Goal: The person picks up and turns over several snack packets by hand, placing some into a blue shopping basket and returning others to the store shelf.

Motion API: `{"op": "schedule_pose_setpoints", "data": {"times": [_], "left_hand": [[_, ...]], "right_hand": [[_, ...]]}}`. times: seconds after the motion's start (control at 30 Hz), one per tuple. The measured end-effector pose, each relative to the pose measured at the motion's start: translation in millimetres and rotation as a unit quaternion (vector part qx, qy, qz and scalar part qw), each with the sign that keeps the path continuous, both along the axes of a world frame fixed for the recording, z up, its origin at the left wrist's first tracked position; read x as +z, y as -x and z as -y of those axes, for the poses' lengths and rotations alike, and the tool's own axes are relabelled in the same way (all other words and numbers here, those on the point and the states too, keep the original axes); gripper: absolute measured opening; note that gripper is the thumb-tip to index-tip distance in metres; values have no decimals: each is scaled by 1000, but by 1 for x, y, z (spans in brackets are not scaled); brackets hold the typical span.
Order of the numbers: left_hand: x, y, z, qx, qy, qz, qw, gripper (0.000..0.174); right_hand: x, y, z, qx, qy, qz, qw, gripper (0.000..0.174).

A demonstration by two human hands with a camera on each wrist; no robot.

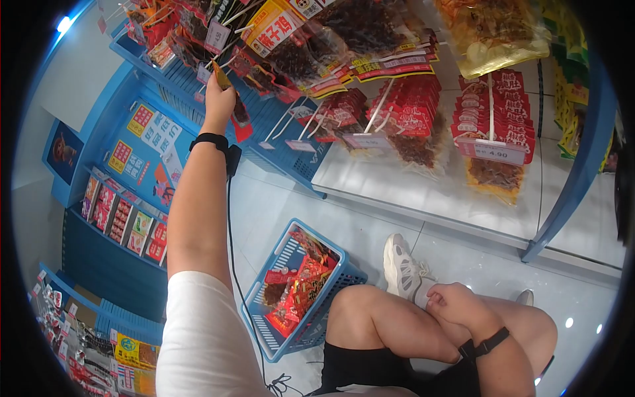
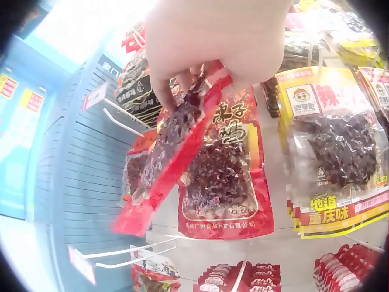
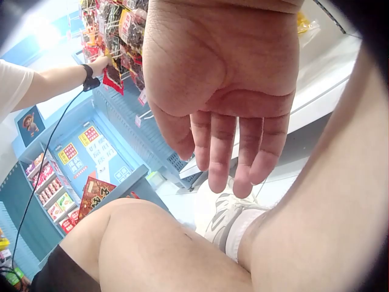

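Note:
In the left wrist view the left hand (image 2: 213, 39) pinches the top of a red-edged clear packet (image 2: 167, 146) of dark pieces, which hangs tilted. Just behind it, a similar red packet (image 2: 222, 182) hangs upright. The head view shows the left arm stretched to the rack, with the left hand (image 1: 219, 102) at the hanging packets. Over the crossed legs, near the shoe (image 1: 400, 268), is the right hand (image 1: 456, 304), holding nothing; the right wrist view shows this hand (image 3: 222, 91) with its fingers loosely hanging.
A blue basket (image 1: 254, 291) with several red packets (image 1: 301, 291) stands on the floor beside the legs. Yellow-edged packets (image 2: 334, 146) hang to the right of the left hand. Price tags (image 1: 493, 151) and hooks stick out from the rack. A black cable (image 1: 231, 245) runs down from the left wrist.

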State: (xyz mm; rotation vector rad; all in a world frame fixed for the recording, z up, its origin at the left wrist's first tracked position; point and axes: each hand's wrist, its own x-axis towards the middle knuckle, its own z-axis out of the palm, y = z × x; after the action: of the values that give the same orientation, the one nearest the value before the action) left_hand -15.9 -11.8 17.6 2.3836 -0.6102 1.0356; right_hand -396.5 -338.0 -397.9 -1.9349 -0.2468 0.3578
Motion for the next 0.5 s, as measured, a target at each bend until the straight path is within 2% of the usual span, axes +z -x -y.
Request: {"op": "schedule_pose_setpoints", "data": {"times": [0.37,0.43,0.5], "left_hand": [[5,-43,-25,47,-71,90,992,66],[5,-31,-12,-27,-10,-65,997,64],[6,-38,-16,-44,-23,-49,998,62]], "right_hand": [[-3,0,0,2,-10,-2,1000,26],[-2,0,0,1,-10,-5,1000,26],[-2,0,0,0,-10,-9,1000,26]]}}
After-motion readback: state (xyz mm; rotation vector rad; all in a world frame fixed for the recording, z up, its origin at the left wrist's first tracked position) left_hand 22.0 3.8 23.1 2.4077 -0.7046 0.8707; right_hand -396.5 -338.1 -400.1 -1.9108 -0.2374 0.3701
